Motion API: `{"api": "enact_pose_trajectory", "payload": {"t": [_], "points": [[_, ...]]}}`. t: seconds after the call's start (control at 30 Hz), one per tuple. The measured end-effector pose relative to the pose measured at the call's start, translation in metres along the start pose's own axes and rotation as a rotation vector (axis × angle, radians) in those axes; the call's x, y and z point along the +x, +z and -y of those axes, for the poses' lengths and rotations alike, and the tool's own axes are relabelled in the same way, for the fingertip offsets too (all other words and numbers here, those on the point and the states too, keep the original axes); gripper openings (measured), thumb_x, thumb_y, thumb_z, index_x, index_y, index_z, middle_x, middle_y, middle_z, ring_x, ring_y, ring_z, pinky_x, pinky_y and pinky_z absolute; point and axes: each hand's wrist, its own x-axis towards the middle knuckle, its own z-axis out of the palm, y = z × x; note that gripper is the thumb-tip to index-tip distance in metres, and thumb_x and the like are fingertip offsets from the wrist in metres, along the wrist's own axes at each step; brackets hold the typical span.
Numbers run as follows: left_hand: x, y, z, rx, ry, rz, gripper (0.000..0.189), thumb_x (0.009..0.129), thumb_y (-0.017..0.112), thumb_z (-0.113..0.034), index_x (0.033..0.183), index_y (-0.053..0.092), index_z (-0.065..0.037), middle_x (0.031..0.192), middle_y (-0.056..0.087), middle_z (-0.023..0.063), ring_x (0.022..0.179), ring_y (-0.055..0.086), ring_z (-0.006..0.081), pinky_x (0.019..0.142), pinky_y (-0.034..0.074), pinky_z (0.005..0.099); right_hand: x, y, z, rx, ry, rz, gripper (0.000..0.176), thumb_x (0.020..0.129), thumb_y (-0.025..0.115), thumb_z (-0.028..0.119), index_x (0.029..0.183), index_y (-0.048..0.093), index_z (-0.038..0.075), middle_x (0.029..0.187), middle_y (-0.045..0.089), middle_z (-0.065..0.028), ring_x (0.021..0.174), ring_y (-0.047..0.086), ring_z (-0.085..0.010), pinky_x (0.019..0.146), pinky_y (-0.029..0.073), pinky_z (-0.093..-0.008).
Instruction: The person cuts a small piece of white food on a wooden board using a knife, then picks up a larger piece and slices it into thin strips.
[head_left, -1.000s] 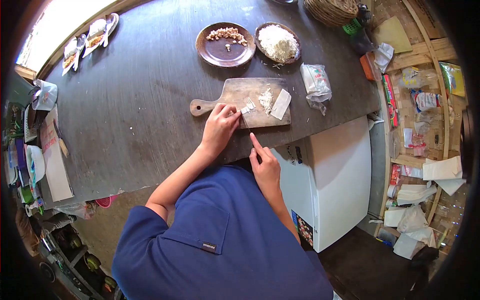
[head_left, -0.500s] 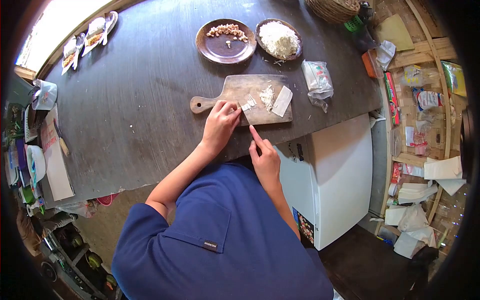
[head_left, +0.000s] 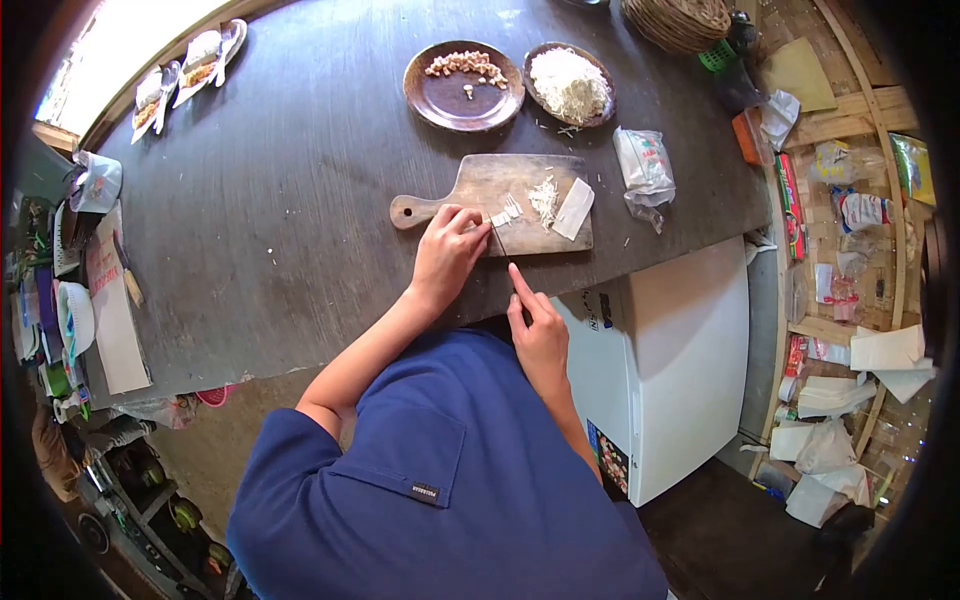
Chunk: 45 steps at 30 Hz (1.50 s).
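Note:
My left hand [head_left: 450, 255] rests at the near left part of a wooden cutting board [head_left: 490, 178], its bent fingers pressed on a pale piece of food that they mostly hide. In my right hand [head_left: 540, 335] is a knife [head_left: 501, 245], its thin dark blade angled over the board's near edge, close to my left fingertips. Just right of the blade lie short white strips [head_left: 507, 211]. Farther right are a small heap of white shreds [head_left: 543, 201] and a flat white slice [head_left: 573, 209].
Beyond the board stand a brown plate [head_left: 463, 116] with small tan pieces and a dish [head_left: 614, 108] heaped with white shreds. A white plastic packet [head_left: 644, 163] lies to the right. Filled dishes with spoons [head_left: 205, 68] sit far left. A white appliance [head_left: 690, 360] stands below the table's right edge.
The view has shifted slightly. My right hand and the knife have drawn a little toward me, and the blade is more steeply angled. My left hand keeps its place on the board.

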Motion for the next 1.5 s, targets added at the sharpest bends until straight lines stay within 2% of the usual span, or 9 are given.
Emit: {"api": "enact_pose_trajectory", "payload": {"t": [0.3, 0.67, 1.5], "points": [[0.000, -0.001, -0.003, -0.001, -0.018, -0.027, 0.021, 0.083, 0.080, -0.008, 0.104, 0.081, -0.007, 0.107, 0.072, 0.0036, 0.107, 0.064, 0.0274, 0.095, 0.056, 0.0405, 0.006, 0.005, 0.001, 0.006, -0.009, -0.016, 0.051, 0.104, 0.064, 0.019, 0.152, 0.063, 0.035, 0.083, 0.061, -0.0117, 0.074, 0.066, -0.0328, 0.072, 0.056, -0.0463], [-0.004, 0.004, 0.003, 0.006, 0.008, -0.046, 0.022, 0.083, 0.080, -0.013, 0.104, 0.080, -0.007, 0.108, 0.071, 0.0033, 0.109, 0.063, 0.0266, 0.098, 0.054, 0.0400, 0.003, 0.004, 0.002, 0.009, -0.019, -0.020, 0.052, 0.103, 0.064, 0.018, 0.152, 0.063, 0.034, 0.084, 0.063, -0.0110, 0.074, 0.067, -0.0315, 0.072, 0.056, -0.0455], [-0.008, 0.008, 0.008, -0.052, 0.002, -0.079, 0.021, 0.084, 0.080, -0.012, 0.105, 0.081, -0.008, 0.111, 0.072, 0.0019, 0.110, 0.063, 0.0272, 0.097, 0.054, 0.0418, -0.003, 0.007, -0.004, -0.002, 0.007, -0.013, 0.050, 0.103, 0.065, 0.020, 0.151, 0.064, 0.035, 0.082, 0.060, -0.0104, 0.072, 0.065, -0.0318, 0.070, 0.056, -0.0461]]}}
